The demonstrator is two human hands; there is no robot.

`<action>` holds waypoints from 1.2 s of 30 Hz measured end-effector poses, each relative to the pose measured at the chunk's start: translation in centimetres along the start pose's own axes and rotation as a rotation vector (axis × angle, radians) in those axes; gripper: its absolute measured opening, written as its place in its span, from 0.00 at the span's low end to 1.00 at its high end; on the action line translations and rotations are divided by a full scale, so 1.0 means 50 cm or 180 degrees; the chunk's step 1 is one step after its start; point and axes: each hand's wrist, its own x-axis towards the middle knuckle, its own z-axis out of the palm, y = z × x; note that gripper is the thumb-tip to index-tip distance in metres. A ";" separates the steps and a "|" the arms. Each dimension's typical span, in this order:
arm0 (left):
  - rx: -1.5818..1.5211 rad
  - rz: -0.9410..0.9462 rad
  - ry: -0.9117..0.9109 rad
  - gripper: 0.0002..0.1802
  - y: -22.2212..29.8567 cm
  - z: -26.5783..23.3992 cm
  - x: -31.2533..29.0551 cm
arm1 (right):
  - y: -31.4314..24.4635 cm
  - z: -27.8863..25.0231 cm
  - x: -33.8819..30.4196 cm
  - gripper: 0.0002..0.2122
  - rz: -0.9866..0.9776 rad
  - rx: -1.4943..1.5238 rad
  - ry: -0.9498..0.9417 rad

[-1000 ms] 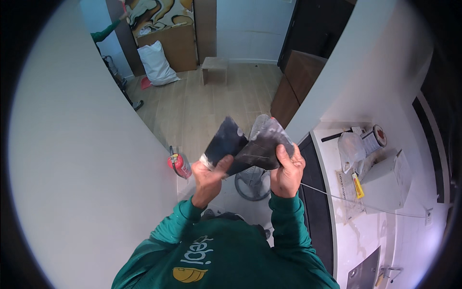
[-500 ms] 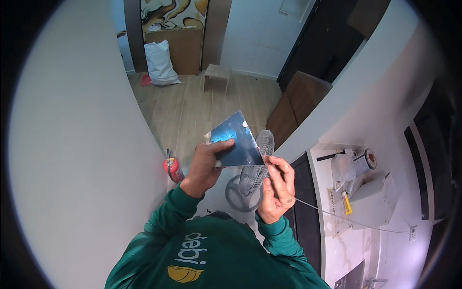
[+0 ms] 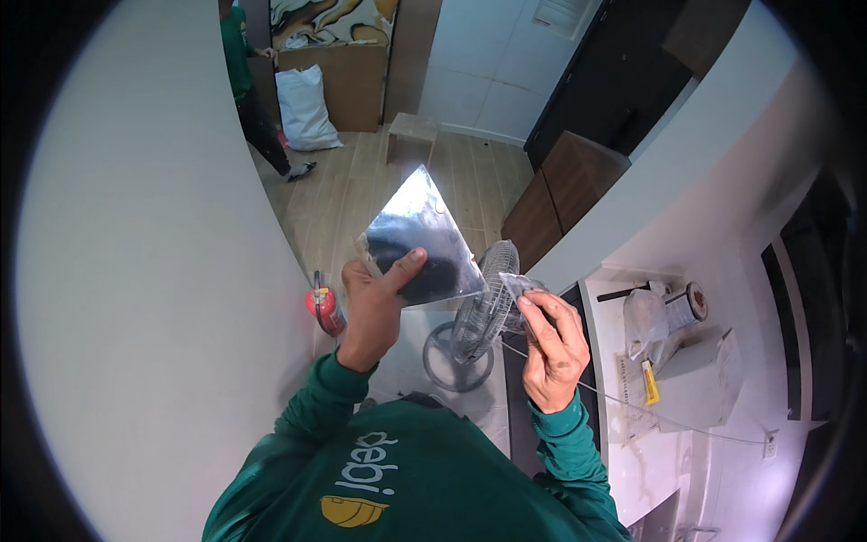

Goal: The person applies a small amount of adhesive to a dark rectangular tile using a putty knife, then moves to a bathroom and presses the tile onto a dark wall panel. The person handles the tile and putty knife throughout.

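My left hand point(image 3: 377, 303) grips a shiny, mirror-like square plate point(image 3: 432, 230) by its near left edge, thumb flat on its face. The plate is tilted with one corner up and reflects bright light at its top and a dark patch lower down. My right hand point(image 3: 553, 348), just right of the plate and apart from it, pinches a small thin greyish piece point(image 3: 513, 284) with a pointed tip between thumb and fingers. Whether that piece is film or a stiff scrap I cannot tell. Behind the hands stands a grey fan point(image 3: 488, 307) on a round base.
A red fire extinguisher point(image 3: 322, 307) stands by the left wall. On the right, a white counter point(image 3: 623, 488) bears a yellow tube point(image 3: 650, 383), a plastic bag and a box. Farther off are a stool point(image 3: 413, 134), a white sack point(image 3: 307, 108) and another person point(image 3: 239, 68).
My right hand has moved right, away from the plate's corner, with the small piece in its fingers. The plate has tilted and looks brighter. Another person has come into view at the far left.
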 end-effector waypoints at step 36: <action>0.0722 0.1807 0.0530 0.07 -0.053 0.040 -0.037 | -0.067 0.069 0.028 0.26 -0.0067 -0.0631 0.0162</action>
